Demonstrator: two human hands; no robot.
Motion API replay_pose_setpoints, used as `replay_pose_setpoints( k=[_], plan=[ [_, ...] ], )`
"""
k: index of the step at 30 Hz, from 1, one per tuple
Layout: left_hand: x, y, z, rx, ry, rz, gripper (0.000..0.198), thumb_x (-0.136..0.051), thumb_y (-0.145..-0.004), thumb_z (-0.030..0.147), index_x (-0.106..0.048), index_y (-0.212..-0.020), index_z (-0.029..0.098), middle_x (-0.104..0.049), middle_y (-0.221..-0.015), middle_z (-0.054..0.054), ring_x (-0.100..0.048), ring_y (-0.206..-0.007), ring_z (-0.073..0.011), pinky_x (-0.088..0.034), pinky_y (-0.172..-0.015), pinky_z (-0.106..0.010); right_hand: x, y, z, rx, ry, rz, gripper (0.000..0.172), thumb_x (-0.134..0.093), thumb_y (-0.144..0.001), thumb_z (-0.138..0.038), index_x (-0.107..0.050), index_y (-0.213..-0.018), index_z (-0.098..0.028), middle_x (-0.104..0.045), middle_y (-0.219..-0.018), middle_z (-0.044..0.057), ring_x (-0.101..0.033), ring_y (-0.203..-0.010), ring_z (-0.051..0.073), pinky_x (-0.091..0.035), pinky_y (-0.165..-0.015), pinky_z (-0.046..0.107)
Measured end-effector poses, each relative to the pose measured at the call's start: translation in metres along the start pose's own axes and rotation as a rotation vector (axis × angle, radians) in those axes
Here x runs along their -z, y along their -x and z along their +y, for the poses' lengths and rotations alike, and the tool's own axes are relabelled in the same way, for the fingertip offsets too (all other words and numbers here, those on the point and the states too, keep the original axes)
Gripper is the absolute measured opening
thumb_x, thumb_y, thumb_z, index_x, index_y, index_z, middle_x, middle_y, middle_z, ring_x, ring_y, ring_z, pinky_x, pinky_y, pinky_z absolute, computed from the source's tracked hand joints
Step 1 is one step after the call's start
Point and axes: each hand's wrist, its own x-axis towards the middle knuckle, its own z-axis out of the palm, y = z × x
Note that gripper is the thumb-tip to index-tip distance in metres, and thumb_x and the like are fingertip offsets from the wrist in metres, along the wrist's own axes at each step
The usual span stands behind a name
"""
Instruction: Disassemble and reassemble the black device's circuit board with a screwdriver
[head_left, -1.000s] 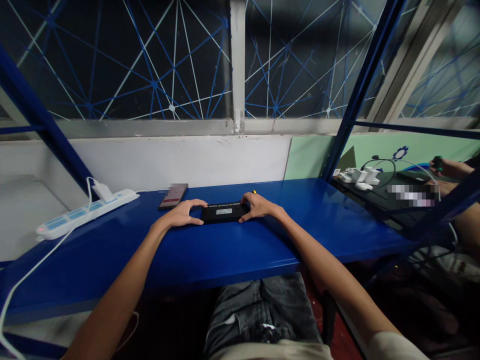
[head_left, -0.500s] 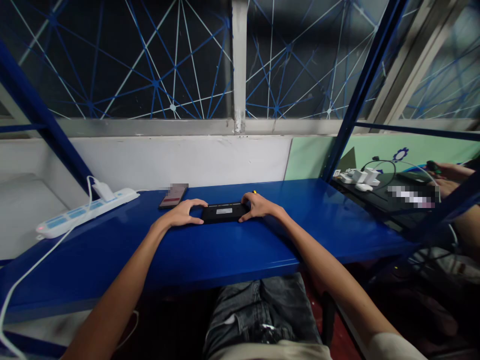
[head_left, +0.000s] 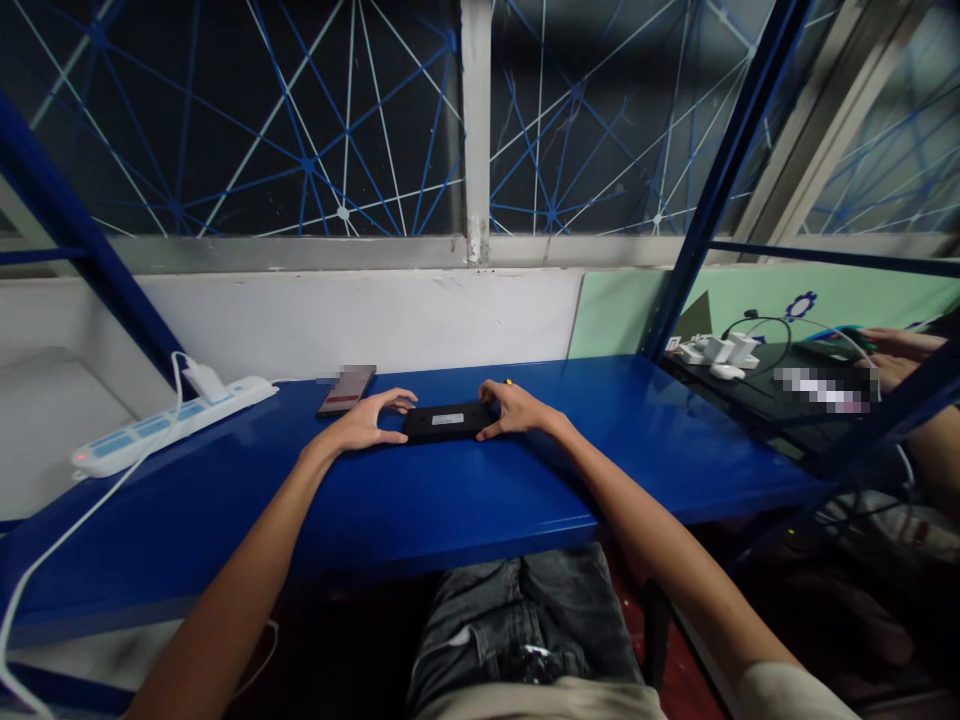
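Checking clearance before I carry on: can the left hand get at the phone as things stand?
Probably yes: the phone lies on the blue tabletop just beyond the left hand, with nothing visible between them, though that hand is at the black box.

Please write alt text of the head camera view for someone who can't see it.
A person's left hand and right hand frame the ends of a labelled black box on a blue table; a phone and white power strip lie left of the box.

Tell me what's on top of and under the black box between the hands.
On top of the black box is a pale label. The blue table shows around it; the patch directly underneath is covered.
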Motion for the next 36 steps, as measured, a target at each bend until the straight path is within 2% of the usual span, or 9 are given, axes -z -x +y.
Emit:
replay_pose_setpoints(
  k=[6,9,13,17,21,25,28,31,36],
  plan=[
    [0.002,0.0,-0.002,-0.002,-0.015,-0.005,0.066,-0.07,-0.073,0.042,-0.047,-0.133,0.024,-0.057,-0.131,-0.011,-0.054,-0.12,-0.0281,-0.041,-0.099,-0.042,0.002,-0.001,0.003,0.014,-0.031,-0.022,0.079,-0.08,-0.061,-0.055,-0.05,-0.124,-0.018,-0.062,-0.112,0.011,-0.059,-0.093,0.023,-0.044,-0.075,0.032],
    [0.005,0.001,-0.003,0.004,-0.043,-0.015,0.067,-0.07,-0.072,0.041,-0.048,-0.132,0.024,-0.057,-0.131,-0.01,-0.052,-0.121,-0.0276,-0.04,-0.1,-0.04,0.009,-0.001,0.011,-0.022,-0.023,0.127,0.066,-0.069,-0.074,-0.059,-0.052,-0.125,-0.021,-0.063,-0.114,0.01,-0.06,-0.101,0.023,-0.045,-0.082,0.033],
    [0.01,0.005,-0.004,0.026,-0.095,-0.049,0.075,-0.069,-0.072,0.042,-0.041,-0.141,0.027,-0.056,-0.134,-0.01,-0.049,-0.125,-0.0305,-0.037,-0.101,-0.043,0.015,-0.001,0.028,-0.341,0.202,0.345,0.048,-0.058,-0.084,-0.057,-0.058,-0.115,-0.02,-0.066,-0.104,0.012,-0.063,-0.093,0.026,-0.046,-0.077,0.035],
    [0.007,0.006,0.003,0.041,-0.162,-0.012,0.077,-0.066,-0.077,0.049,-0.036,-0.145,0.031,-0.055,-0.136,-0.009,-0.047,-0.127,-0.0332,-0.034,-0.104,-0.046,0.003,-0.005,0.045,-0.554,0.272,0.252,0.062,-0.064,-0.072,-0.069,-0.062,-0.108,-0.018,-0.068,-0.096,0.016,-0.065,-0.091,0.03,-0.048,-0.071,0.035],
    [-0.008,-0.003,0.024,-0.005,-0.224,0.052,0.07,-0.061,-0.081,0.057,-0.04,-0.143,0.031,-0.049,-0.142,-0.006,-0.044,-0.129,-0.0319,-0.035,-0.104,-0.044,-0.01,-0.014,0.056,-0.613,0.125,0.273,0.043,-0.078,-0.064,-0.05,-0.068,-0.091,-0.019,-0.07,-0.094,0.013,-0.066,-0.092,0.028,-0.049,-0.071,0.032],
    [-0.025,-0.022,0.05,-0.055,-0.328,-0.008,0.07,-0.058,-0.081,0.064,-0.044,-0.141,0.029,-0.049,-0.142,-0.008,-0.046,-0.126,-0.0323,-0.035,-0.102,-0.044,-0.004,-0.019,0.059,-0.603,-0.023,0.295,0.026,-0.076,-0.067,-0.039,-0.067,-0.076,-0.017,-0.07,-0.073,0.008,-0.068,-0.078,0.024,-0.049,-0.063,0.028],
    [-0.037,-0.04,0.064,-0.073,-0.389,-0.055,0.074,-0.056,-0.08,0.067,-0.043,-0.142,0.027,-0.049,-0.141,-0.01,-0.047,-0.124,-0.033,-0.034,-0.101,-0.044,0.01,-0.018,0.057,-0.557,-0.118,0.356,0.031,-0.064,-0.081,-0.044,-0.066,-0.091,-0.015,-0.07,-0.072,0.007,-0.068,-0.067,0.019,-0.049,-0.056,0.024],
    [-0.048,-0.055,0.07,-0.087,-0.45,-0.035,0.078,-0.056,-0.077,0.07,-0.047,-0.14,0.024,-0.051,-0.138,-0.012,-0.047,-0.122,-0.0353,-0.033,-0.099,-0.046,0.02,-0.014,0.051,-0.426,-0.308,0.531,0.04,-0.054,-0.087,-0.047,-0.056,-0.11,-0.015,-0.071,-0.076,0.006,-0.068,-0.062,0.016,-0.05,-0.05,0.022],
    [-0.063,-0.062,0.068,-0.095,-0.439,0.054,0.071,-0.056,-0.079,0.069,-0.056,-0.132,0.022,-0.056,-0.131,-0.011,-0.051,-0.116,-0.0344,-0.033,-0.097,-0.043,0.019,-0.011,0.039,-0.202,-0.597,0.73,0.039,-0.061,-0.08,-0.047,-0.051,-0.105,-0.018,-0.066,-0.067,0.001,-0.068,-0.058,0.018,-0.054,-0.049,0.025]
  ],
)
